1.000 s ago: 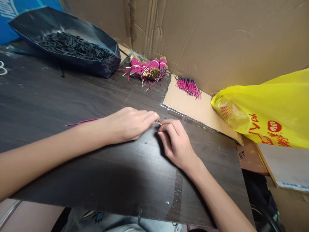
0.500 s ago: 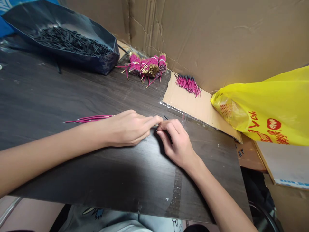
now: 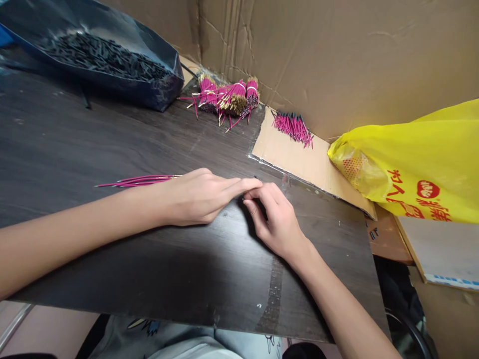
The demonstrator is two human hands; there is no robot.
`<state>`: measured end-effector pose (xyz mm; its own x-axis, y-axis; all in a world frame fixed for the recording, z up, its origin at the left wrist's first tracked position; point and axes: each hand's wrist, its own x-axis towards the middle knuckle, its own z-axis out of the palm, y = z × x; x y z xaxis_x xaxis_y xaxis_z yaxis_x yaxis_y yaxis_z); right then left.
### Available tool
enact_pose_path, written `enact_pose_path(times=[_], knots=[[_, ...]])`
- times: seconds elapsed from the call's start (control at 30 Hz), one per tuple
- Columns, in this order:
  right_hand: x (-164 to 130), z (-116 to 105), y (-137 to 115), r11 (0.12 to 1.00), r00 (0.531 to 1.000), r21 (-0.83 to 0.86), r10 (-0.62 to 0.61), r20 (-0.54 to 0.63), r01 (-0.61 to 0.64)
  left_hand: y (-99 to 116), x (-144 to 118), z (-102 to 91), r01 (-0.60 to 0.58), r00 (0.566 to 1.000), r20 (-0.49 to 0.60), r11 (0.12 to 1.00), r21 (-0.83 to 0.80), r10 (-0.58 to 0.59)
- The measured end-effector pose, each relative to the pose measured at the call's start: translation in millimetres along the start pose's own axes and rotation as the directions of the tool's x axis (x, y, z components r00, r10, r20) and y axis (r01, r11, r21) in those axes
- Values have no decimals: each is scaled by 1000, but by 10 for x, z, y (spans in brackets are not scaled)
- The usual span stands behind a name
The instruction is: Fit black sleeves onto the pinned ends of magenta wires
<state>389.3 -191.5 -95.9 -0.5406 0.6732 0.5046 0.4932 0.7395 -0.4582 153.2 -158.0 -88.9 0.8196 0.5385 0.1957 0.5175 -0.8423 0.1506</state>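
My left hand (image 3: 204, 197) reaches across from the left, fingers closed together and index finger stretched to the fingertips of my right hand. Whatever it holds is hidden beneath it. My right hand (image 3: 275, 214) is closed in a pinch, thumb against curled fingers; its contents are covered. Just behind the meeting fingertips pokes a tiny dark tip (image 3: 256, 177). Several long magenta wires (image 3: 136, 181) with silvery ends show behind my left wrist; I cannot tell if they reach into that hand.
A dark bag (image 3: 164, 94) of short black tubes (image 3: 108, 57) stands back left. Bundled magenta pins (image 3: 235, 97) with gold ends lie beside it. Dark-tipped magenta pieces (image 3: 294, 128) rest on a cardboard strip (image 3: 318, 167). A yellow bag (image 3: 419, 159) sits right, before a cardboard wall (image 3: 355, 55).
My left index finger has slid right over the right fingertips, covering the thin piece that showed between the hands. My right hand has barely moved. The view shifted slightly.
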Motion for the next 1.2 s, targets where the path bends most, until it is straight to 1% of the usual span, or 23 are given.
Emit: enact_pose_path(times=[0.23, 0.37, 0.5, 0.6, 0.67, 0.77, 0.93, 1.0, 1.1, 1.2], knots=[[-17, -23, 13, 999, 999, -5, 34, -31, -34, 27, 1, 44, 18, 997, -74, 997, 79, -12], [-18, -28, 22, 995, 989, 8, 103, -101, -103, 42, -6, 57, 46, 993, -114, 987, 155, -28], [-17, -56, 99, 978, 961, -25, 196, -197, -205, 49, -5, 67, 65, 994, -101, 983, 174, -48], [-28, -89, 194, 957, 937, -60, 262, -232, -283, 49, 5, 80, 73, 996, -69, 985, 158, -63], [-39, -105, 249, 946, 929, -84, 286, -234, -312, 47, 11, 94, 87, 994, -71, 984, 158, -77], [-52, -109, 288, 943, 933, -115, 282, -224, -313, 38, 15, 114, 101, 991, -104, 982, 160, -85], [-47, -94, 274, 949, 948, -123, 269, -172, -292, 35, 22, 88, 136, 986, -114, 978, 157, -119], [-40, -93, 269, 948, 948, -124, 270, -169, -292, 47, 29, 62, 129, 988, -109, 979, 159, -112], [-30, -98, 273, 945, 947, -137, 273, -169, -297, 65, 33, 39, 123, 986, -133, 979, 164, -101], [-25, -111, 282, 939, 944, -145, 289, -160, -312, 63, 29, 50, 131, 987, -116, 981, 143, -114]])
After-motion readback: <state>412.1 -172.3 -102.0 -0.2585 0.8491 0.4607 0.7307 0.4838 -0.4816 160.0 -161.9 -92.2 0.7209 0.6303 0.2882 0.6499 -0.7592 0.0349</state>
